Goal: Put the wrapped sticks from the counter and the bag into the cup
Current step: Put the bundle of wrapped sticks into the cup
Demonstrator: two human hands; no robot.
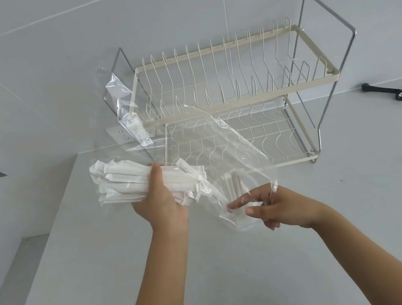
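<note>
Your left hand (pixel 161 205) was closed around a bundle of wrapped sticks (pixel 121 184), whose long axis ran left to right above the desk (pixel 110 283), ends fanning out past your thumb. To its right hung the clear bag (pixel 220 149), mouth toward the dish rack (pixel 238 94), with a few sticks (pixel 232 183) left in its lower corner, just above your right hand (pixel 276 209). That hand's fingers (pixel 238 202) pinched the bag's bottom; it was the nearer one. No cup showed.
</note>
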